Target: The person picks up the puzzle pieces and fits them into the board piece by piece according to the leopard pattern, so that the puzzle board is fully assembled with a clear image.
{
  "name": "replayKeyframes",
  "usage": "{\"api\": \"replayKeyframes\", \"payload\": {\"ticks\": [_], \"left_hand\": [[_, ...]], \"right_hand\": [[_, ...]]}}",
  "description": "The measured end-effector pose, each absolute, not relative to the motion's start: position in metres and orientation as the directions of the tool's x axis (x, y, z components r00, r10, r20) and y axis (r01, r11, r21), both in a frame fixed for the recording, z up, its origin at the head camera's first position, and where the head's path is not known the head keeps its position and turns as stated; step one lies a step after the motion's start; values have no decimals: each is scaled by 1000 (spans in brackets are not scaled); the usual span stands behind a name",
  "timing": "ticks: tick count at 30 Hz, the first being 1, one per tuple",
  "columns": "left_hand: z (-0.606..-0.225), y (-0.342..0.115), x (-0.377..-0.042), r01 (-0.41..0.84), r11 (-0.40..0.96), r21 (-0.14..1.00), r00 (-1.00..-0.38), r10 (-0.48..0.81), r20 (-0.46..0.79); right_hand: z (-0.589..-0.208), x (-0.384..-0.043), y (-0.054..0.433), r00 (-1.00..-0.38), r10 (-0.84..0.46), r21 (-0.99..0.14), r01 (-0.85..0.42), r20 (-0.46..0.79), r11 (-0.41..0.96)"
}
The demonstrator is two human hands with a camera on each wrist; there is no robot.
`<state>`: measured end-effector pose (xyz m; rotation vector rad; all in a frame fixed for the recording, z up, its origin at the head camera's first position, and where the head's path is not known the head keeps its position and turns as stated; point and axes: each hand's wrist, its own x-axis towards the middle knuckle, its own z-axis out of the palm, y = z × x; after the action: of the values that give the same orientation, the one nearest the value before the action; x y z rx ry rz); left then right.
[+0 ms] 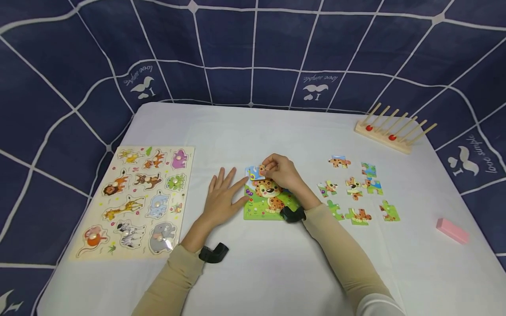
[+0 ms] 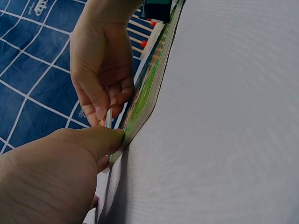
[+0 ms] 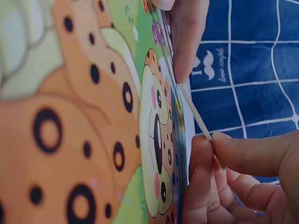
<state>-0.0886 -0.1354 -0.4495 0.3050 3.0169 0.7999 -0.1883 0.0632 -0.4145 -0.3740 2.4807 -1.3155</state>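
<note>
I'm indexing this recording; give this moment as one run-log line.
right hand: pinches tilted puzzle piece at leopard board, far-left corner | left hand: fingers spread, at board's left edge | loose pieces: right of board

On table (image 1: 284, 263): animal board (image 1: 138, 191) left, leopard puzzle (image 1: 261, 207) mid, loose pieces (image 1: 353, 188) right of it. Peg rack (image 1: 383, 138) back right, behind pieces — block (image 1: 452, 231) front right of them. One piece (image 1: 256, 174) over puzzle's far-left corner.
</note>
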Motion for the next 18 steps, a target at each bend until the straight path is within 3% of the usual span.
{"api": "replayKeyframes", "payload": {"ticks": [18], "left_hand": [[-450,-135,-88,189,847,498,-981,187,55]], "right_hand": [[-415,-188,64,-917,-372,-847,-79,-145,526]]}}
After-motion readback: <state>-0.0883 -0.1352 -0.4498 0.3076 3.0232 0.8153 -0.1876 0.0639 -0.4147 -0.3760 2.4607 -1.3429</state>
